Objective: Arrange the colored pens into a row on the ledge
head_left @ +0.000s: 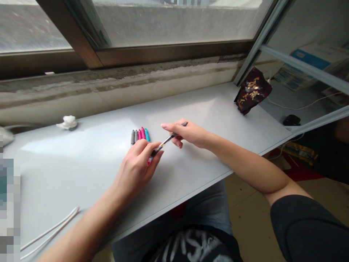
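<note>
A slim pen (pixel 167 140) with a dark grey end slants up to the right between my two hands, above the white desk (pixel 191 156). My left hand (pixel 137 160) grips its lower end, where dark and red parts show by the fingers. The upper end is pinched by my right hand (pixel 188 134), thumb stretched along it and fingers curled beneath. Just beyond my left hand, several pens (pixel 140 134) lie side by side with grey, magenta and teal ends. Their lower parts are hidden behind that hand.
A crumpled white tissue (pixel 67 122) lies near the wall at left. White cable (pixel 50 233) loops at the front left. A dark purple packet (pixel 253 91) with gold lettering stands at the back right, beside a metal-framed shelf (pixel 305 62). A window (pixel 174 25) lies behind the desk.
</note>
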Tool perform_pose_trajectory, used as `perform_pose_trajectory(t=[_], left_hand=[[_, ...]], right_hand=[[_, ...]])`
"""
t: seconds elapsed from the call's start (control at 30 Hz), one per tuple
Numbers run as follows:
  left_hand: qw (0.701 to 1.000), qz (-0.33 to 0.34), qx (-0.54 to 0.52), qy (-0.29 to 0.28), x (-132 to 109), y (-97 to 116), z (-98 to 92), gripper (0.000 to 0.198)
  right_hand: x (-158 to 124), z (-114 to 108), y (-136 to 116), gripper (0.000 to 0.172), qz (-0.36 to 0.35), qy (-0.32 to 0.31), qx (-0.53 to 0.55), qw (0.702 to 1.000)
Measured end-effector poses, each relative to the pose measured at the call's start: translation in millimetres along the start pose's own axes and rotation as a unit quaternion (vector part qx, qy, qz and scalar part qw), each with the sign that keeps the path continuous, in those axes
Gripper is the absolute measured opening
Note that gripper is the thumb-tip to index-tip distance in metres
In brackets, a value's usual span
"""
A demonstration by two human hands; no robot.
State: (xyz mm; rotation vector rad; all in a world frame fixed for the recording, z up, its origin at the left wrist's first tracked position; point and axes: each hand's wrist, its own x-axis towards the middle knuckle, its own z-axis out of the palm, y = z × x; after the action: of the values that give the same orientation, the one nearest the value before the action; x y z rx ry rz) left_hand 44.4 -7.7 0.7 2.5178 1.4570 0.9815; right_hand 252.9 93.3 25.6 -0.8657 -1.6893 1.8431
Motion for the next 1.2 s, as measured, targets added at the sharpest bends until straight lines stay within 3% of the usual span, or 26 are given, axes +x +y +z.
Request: perform_pose_trajectory(t=[0.1, 0.2, 0.4, 0.57, 0.73, 0.87, 1.0, 1.2], left_hand=[[0.999, -0.02, -0.043, -0.008, -0.5, 0.3, -1.7, 0.027], [0.992, -0.045, -0.106, -0.052, -2.2, -0.3, -4.2, 0.034], [0.966, -0.141, -0.188, -0.106, -4.2, 11.5, -7.8, 0.05], [0.928, -0.178, -0.289, -0.155, -2.5, 16.5, -10.9, 0.065], [0.96, -0.176, -0.2, -0.089, -1.8, 4.2, -16.1, 0.053], [0.975, -0.176, -0.13, -0.046, 0.0, -2.5, -16.8, 0.043], [0.981, -0.173, -0.089, -0.023, 1.3, -5.3, -14.4, 0.038], [0.984, -0.154, -0.084, -0.027, 1.7, -7.0, -10.2, 0.039]], right_hand=[[-1.1, -3.8, -0.2, 0.071, -0.031, -0.029, -0.031, 0.999], [-3.4, -8.7, -2.6, 0.074, -0.066, -0.079, -0.058, 0.993], [-8.9, -13.5, -11.0, 0.069, -0.109, -0.12, -0.103, 0.981], [-15.2, -15.8, -21.7, 0.058, -0.164, -0.169, -0.149, 0.96], [-11.9, -25.7, -21.3, 0.04, -0.178, -0.097, -0.163, 0.966], [-7.1, -33.0, -15.4, 0.056, -0.118, -0.054, -0.173, 0.976], [-6.2, -33.9, -12.8, 0.025, -0.15, -0.018, -0.179, 0.972], [-4.0, -32.3, -11.3, 0.034, -0.106, -0.006, -0.169, 0.98]])
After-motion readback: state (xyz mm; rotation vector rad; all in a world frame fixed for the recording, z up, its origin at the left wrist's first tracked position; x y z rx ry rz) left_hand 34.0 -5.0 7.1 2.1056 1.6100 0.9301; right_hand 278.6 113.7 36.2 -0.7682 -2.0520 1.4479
